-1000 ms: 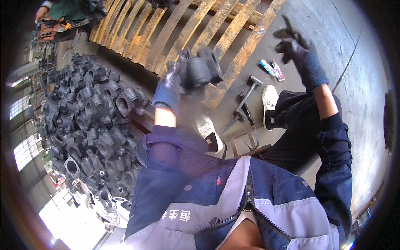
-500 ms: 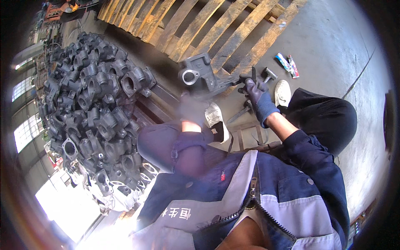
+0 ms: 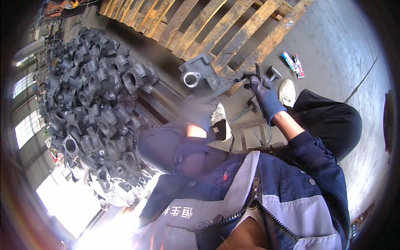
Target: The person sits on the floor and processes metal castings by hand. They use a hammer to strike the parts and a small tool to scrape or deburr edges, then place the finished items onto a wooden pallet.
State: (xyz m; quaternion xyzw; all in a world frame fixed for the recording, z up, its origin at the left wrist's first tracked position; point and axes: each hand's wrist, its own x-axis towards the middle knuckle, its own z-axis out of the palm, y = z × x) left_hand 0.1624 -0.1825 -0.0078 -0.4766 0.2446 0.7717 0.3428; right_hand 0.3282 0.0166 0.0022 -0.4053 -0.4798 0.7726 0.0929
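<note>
A grey metal casting [image 3: 202,71] with a round bright-rimmed bore stands in front of me, close to the pallet's edge. Across its near right side runs a long dark bar-shaped tool [image 3: 227,86], probably a file. My right hand [image 3: 264,95], in a dark glove, is closed round the tool's right end. A narrow dark piece sticks up past those fingers; I cannot tell what it is. At the tool's lower left end is my gloved left hand [image 3: 198,110], below the casting. Motion blur and haze smear its fingers, so its grip does not show.
Similar castings form a large heap [image 3: 96,91] on the left. A slatted wooden pallet [image 3: 225,33] lies ahead. Beside my right hand is a hammer [image 3: 273,73]; another hammer [image 3: 248,107] lies between my feet. Two small colourful packets [image 3: 293,64] lie on the floor at the right.
The view has shifted slightly. Both hands and the tool remain at the casting, with my left hand blurred in both frames. Nothing has been let go.
</note>
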